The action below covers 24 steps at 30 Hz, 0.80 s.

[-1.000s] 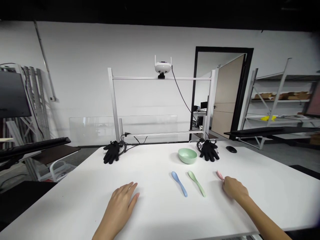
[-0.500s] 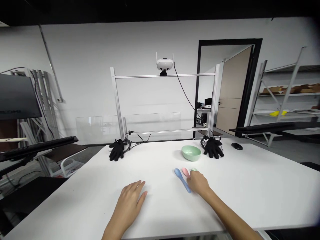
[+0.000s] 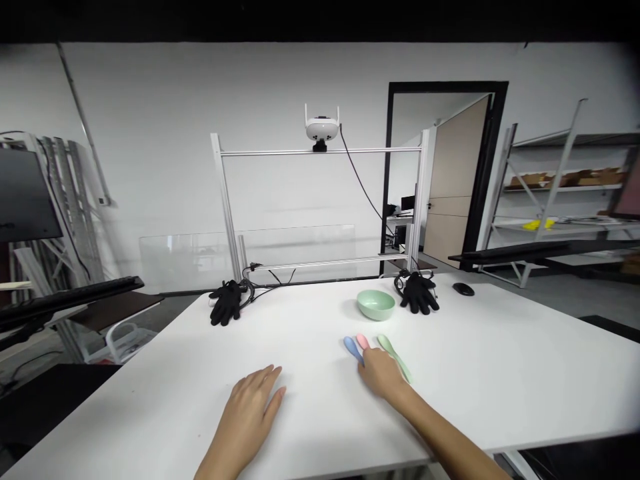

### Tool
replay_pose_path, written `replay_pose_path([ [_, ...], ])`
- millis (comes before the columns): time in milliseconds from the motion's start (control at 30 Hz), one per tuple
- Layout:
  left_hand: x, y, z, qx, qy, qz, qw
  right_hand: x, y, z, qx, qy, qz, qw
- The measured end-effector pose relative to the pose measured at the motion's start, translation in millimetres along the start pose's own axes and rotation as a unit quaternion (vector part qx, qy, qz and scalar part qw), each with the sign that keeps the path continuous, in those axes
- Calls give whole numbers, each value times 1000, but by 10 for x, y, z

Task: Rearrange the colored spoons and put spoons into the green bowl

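My right hand (image 3: 381,373) is low over the table with its fingers curled, covering the handles of a pink spoon (image 3: 363,341) and a blue spoon (image 3: 351,347). The fingertips are at the blue handle; whether they pinch a spoon is hidden. Just to the right of this hand lies a light green spoon (image 3: 395,357), its handle partly behind the wrist. All three spoon heads point away from me. My left hand (image 3: 250,407) rests open at the near left, palm down, holding nothing. Beyond the spoons stands a green bowl (image 3: 376,305).
Black gloves with cables lie at the back, one left (image 3: 227,303) and one right (image 3: 419,293). A black mouse (image 3: 463,289) is at the far right of the white table (image 3: 300,333). Behind it rises a metal frame (image 3: 280,153) carrying a white device (image 3: 322,129).
My right hand has shifted left and nearer to me, off the green spoon and onto the blue spoon's handle. The spoons lie as before. The camera view has turned slightly right.
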<state>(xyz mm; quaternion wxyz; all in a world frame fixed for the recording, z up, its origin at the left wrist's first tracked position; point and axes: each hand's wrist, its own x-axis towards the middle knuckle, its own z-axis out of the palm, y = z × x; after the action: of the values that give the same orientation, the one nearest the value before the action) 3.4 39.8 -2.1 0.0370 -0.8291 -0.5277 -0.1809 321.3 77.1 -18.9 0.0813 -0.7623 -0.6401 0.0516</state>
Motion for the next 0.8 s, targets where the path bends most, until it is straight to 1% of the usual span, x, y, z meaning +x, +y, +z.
replay_pose_path([
  [67,-7,-24,18,1,3,3,1000,30,116,-88,33,16,10,999],
  [100,-11,-38,27,1,6,4,1000,51,229,-153,47,29,20,998],
  [167,-15,-62,43,0,12,6,1000,100,551,-294,65,42,69,995],
  [267,3,-73,61,-2,14,6,1000,164,1140,-422,35,56,153,986],
  [367,39,-50,67,-4,17,6,1000,190,1607,-368,14,46,191,980],
  [433,59,-26,60,-5,17,6,1000,188,1788,-272,15,39,203,978],
  [533,72,-1,34,0,8,5,1000,173,1910,-149,19,37,207,978],
  [633,75,-2,14,7,0,5,1000,145,1907,-138,20,34,197,980],
  [733,89,4,40,5,2,11,1000,98,1737,-226,-1,49,195,979],
  [800,105,29,77,5,9,22,1000,57,1506,-289,-15,69,182,981],
])
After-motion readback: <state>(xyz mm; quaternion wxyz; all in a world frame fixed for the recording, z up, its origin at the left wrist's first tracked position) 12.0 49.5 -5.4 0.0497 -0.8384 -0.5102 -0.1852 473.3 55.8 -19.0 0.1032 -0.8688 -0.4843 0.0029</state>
